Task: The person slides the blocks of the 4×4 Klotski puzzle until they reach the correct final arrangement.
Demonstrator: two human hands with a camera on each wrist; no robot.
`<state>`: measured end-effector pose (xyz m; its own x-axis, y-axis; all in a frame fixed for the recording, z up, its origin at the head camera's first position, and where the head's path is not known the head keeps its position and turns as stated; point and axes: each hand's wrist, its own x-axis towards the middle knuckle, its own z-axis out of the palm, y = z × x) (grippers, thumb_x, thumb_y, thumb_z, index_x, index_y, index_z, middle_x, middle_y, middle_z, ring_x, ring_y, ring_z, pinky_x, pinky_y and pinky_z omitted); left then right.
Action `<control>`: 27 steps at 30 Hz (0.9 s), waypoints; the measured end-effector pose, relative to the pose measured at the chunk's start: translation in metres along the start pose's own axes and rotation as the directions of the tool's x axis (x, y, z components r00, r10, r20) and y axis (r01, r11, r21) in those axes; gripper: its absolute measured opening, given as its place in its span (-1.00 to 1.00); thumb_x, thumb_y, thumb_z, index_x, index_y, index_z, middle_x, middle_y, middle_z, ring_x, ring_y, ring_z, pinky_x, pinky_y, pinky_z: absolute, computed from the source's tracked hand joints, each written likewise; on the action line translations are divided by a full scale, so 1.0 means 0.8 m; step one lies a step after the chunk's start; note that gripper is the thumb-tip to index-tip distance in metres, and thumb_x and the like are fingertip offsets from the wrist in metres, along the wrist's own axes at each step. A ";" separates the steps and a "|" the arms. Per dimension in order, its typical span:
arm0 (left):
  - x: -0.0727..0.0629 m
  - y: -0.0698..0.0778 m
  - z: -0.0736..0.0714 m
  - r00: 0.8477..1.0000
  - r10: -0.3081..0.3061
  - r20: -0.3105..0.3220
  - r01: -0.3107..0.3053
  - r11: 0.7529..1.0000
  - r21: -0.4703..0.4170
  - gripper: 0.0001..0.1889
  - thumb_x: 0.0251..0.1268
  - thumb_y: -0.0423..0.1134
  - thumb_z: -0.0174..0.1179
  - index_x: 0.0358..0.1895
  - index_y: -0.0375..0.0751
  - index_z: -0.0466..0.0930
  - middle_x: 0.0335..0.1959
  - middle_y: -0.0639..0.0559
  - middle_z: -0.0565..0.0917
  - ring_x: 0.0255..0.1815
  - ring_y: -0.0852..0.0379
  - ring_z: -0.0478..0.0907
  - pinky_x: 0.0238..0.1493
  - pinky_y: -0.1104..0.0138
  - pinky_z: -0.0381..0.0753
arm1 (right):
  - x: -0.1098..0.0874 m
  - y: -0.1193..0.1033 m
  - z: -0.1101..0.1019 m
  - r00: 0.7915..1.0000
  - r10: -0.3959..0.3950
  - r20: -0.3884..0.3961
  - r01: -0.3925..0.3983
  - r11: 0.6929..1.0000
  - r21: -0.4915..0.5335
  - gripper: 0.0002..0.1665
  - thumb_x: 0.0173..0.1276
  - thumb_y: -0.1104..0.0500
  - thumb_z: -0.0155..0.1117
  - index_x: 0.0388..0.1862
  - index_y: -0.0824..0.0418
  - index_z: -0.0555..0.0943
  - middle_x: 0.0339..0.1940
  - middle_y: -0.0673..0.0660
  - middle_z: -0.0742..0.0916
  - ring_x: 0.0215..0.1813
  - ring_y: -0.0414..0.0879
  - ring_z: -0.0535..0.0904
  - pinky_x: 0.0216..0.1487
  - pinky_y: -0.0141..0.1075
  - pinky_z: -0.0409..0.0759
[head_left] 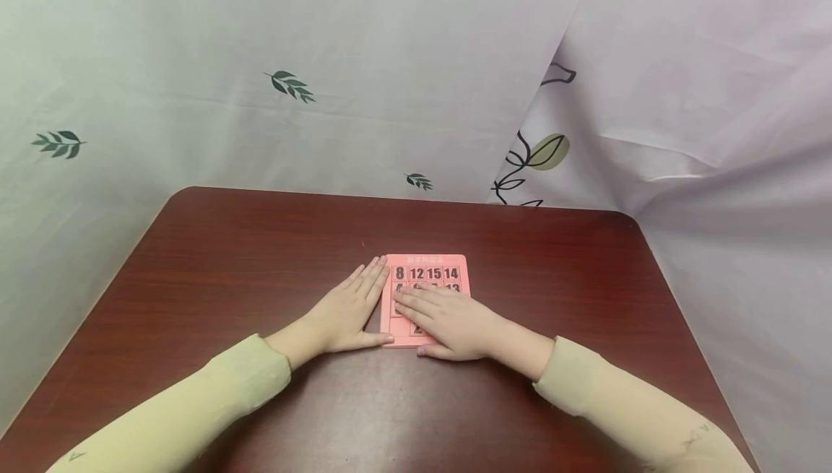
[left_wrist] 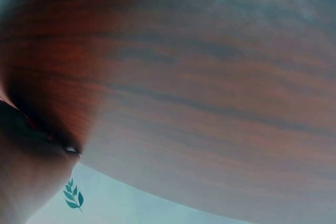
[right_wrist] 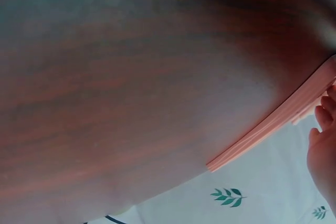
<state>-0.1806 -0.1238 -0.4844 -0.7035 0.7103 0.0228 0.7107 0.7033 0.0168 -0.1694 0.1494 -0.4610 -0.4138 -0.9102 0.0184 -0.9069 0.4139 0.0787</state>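
A pink number slide puzzle (head_left: pixel 426 262) lies flat on the table, its black-numbered tiles facing up. Along its left edge rests my left hand (head_left: pixel 347 314), fingers straight and thumb reaching to the lower left corner. My right hand (head_left: pixel 458 321) lies over the tiles with extended fingers, covering much of the middle and lower right; its thumb is at the bottom edge. One slot at the lower left of the grid shows no tile. The right wrist view catches the puzzle's side (right_wrist: pixel 262 129) beside the right hand (right_wrist: pixel 323 145). Only part of the left hand (left_wrist: pixel 31 171) shows in the left wrist view.
The dark red-brown wooden table (head_left: pixel 292 242) has rounded far corners. Behind it hangs a pale curtain (head_left: pixel 390 61) with leaf prints, and another cloth (head_left: pixel 715 97) falls at the right side.
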 end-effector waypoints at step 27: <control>0.000 -0.001 0.000 1.000 0.000 -0.009 0.000 1.000 0.002 0.22 0.34 0.49 0.13 0.64 -0.56 0.05 0.71 -0.46 0.05 0.76 -0.30 0.03 0.75 -0.04 0.15 | -0.004 0.009 0.000 0.998 0.047 0.030 -0.048 0.999 0.019 -0.09 0.59 -0.28 0.13 0.70 0.20 0.26 0.74 0.10 0.35 0.74 -0.01 0.26 0.74 -0.11 0.25</control>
<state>-0.1811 -0.1242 -0.4842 -0.7037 0.7098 0.0322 0.7104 0.7036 0.0148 -0.1746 0.1550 -0.4602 -0.4584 -0.8887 -0.0083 -0.8874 0.4572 0.0591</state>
